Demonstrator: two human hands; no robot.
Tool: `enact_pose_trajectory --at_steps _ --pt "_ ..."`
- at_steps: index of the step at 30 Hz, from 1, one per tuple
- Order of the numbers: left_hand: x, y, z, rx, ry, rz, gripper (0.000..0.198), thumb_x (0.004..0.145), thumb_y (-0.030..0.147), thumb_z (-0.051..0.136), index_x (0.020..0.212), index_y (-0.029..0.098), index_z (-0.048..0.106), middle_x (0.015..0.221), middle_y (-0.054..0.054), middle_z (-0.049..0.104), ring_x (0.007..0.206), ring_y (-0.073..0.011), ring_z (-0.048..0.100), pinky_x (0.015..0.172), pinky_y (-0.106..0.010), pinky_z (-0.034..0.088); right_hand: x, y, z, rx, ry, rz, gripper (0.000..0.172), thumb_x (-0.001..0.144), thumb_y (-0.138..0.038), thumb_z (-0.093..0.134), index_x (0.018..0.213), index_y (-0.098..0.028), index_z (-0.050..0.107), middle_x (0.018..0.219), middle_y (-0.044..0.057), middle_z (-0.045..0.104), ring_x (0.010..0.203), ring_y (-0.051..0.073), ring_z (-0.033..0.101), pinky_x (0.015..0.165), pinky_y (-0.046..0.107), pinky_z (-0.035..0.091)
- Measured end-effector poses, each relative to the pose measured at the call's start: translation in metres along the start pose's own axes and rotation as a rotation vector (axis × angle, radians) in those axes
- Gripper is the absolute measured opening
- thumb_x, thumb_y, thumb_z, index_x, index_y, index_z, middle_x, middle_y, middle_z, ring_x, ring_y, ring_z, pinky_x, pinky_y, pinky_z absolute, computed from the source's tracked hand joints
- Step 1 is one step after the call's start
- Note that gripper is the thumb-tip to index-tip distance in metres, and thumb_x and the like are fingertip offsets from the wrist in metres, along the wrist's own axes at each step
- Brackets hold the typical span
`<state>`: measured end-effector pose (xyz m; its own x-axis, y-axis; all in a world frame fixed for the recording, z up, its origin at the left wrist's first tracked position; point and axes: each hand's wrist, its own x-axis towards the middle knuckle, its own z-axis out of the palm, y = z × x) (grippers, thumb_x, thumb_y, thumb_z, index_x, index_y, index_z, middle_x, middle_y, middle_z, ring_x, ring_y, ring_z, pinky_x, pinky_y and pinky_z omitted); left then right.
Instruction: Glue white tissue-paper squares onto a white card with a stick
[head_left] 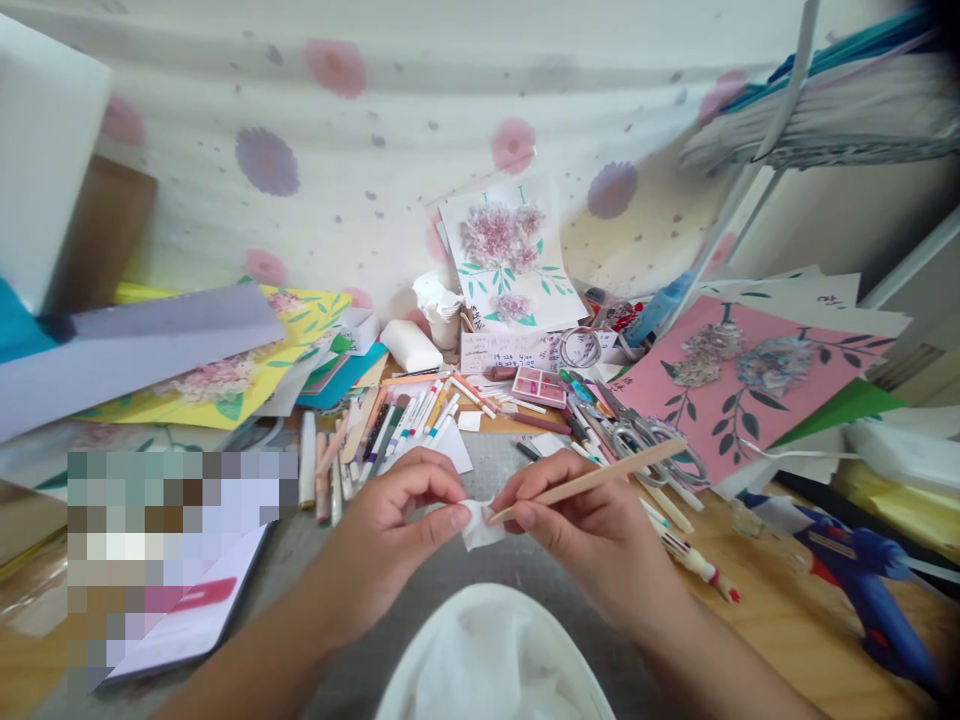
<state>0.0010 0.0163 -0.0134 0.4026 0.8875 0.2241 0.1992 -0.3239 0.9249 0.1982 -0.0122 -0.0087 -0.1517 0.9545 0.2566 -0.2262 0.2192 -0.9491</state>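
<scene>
Between thumb and fingers, my left hand point(401, 535) pinches a small white piece of tissue paper point(477, 532). My right hand point(592, 535) holds a flat wooden craft stick point(615, 472) like a pen, slanting up to the right. The stick's lower tip meets the tissue, and the right fingertips are close to it or touching; I cannot tell which. Just below both hands stands a white oval container point(403, 645) with loose white tissue point(484, 660) inside.
Markers point(390, 430) crowd the desk behind the hands, with scissors point(637, 440) and a pink palette point(538, 386). At right lies a blue glue gun point(855, 570), below a pink flower artwork point(720, 390). A phone point(199, 620) is at left. Another flower picture point(510, 260) stands at the back.
</scene>
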Motion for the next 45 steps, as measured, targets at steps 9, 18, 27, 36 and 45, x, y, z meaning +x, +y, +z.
enact_pose_trajectory --at_steps 9,18,27,36,45 --pt "0.0 0.001 -0.002 -0.175 -0.071 -0.152 0.018 0.083 0.035 0.065 0.073 0.02 0.063 0.083 0.0 0.06 0.079 -0.0168 0.054 0.07 -0.027 0.04 0.004 -0.007 -0.007 0.128 -0.06 0.065 0.011 0.077 -0.02 0.076 0.077 -0.018 0.066 0.074 0.001 0.07 0.067 0.011 0.066 0.065 0.021 0.053" --pt "0.001 -0.002 -0.003 -0.228 -0.03 -0.21 0.022 0.082 0.036 0.065 0.069 0.02 0.06 0.075 0.001 0.056 0.071 -0.0155 0.05 0.063 -0.026 0.036 0.005 -0.013 -0.009 0.138 -0.068 0.122 0.014 0.073 -0.021 0.079 0.073 -0.017 0.066 0.071 0.001 0.07 0.064 0.012 0.066 0.064 0.025 0.055" --pt "0.0 0.0 -0.006 -0.18 -0.027 -0.185 0.023 0.082 0.037 0.064 0.069 0.02 0.058 0.074 0.002 0.057 0.068 -0.014 0.049 0.061 -0.025 0.036 0.005 -0.011 -0.011 0.17 -0.077 0.125 0.013 0.073 -0.019 0.079 0.075 -0.017 0.066 0.072 0.001 0.071 0.064 0.012 0.067 0.064 0.024 0.057" --pt "0.001 0.007 -0.007 0.109 0.028 -0.048 0.017 0.082 0.026 0.061 0.067 0.021 0.057 0.076 0.001 0.065 0.073 -0.0164 0.059 0.07 -0.028 0.043 0.006 -0.01 -0.015 0.147 -0.097 0.152 0.013 0.074 -0.021 0.078 0.075 -0.017 0.066 0.073 0.001 0.071 0.065 0.013 0.069 0.064 0.025 0.056" --pt "0.001 0.004 -0.01 0.107 0.085 -0.049 0.016 0.078 0.025 0.063 0.064 0.02 0.057 0.076 0.0 0.065 0.073 -0.0175 0.06 0.07 -0.028 0.045 0.007 -0.01 -0.02 0.114 -0.1 0.119 0.011 0.076 -0.021 0.077 0.076 -0.017 0.067 0.072 0.002 0.071 0.063 0.012 0.065 0.062 0.025 0.053"
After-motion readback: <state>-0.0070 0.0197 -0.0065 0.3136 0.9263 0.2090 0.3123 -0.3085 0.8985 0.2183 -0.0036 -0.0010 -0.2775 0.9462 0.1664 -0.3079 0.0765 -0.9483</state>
